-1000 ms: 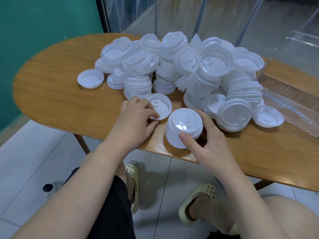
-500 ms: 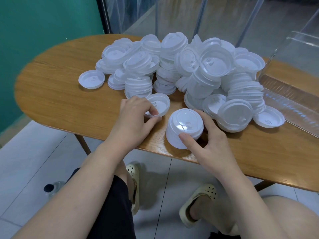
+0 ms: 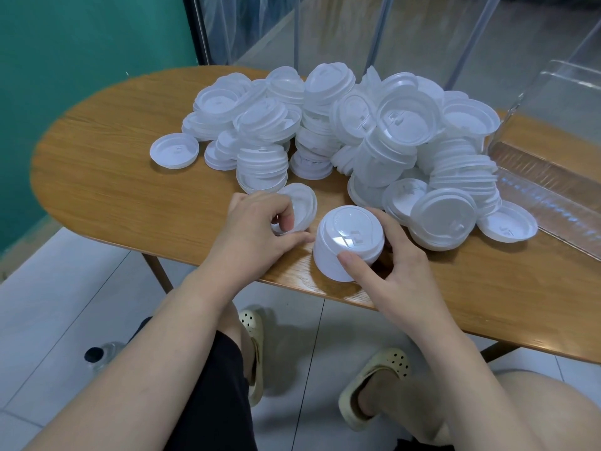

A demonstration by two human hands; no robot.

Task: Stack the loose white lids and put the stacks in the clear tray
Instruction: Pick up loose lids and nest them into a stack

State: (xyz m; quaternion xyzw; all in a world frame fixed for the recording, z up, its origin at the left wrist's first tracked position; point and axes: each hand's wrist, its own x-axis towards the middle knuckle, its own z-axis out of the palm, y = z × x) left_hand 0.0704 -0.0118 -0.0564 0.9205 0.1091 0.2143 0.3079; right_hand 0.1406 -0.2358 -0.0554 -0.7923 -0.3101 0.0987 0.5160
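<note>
Clear tray [image 3: 549, 177] holds no lids; right hand [image 3: 395, 265] grips stack [image 3: 346, 244].

Lid heap [image 3: 341, 135] on table [image 3: 113, 177], tray [image 3: 546, 187] right.

Both bare forearms reach forward from the bottom of the view, converging toward the middle. The left hand [image 3: 257, 229] lies palm down with its knuckles up, fingers curled inward and thumb tucked beneath them in a pinch. The right hand [image 3: 395, 270] is turned more on its side, its thumb [image 3: 353, 263] stretched forward and to the left, the other fingers curved round on the far side, partly hidden. The two hands sit near each other without touching
</note>
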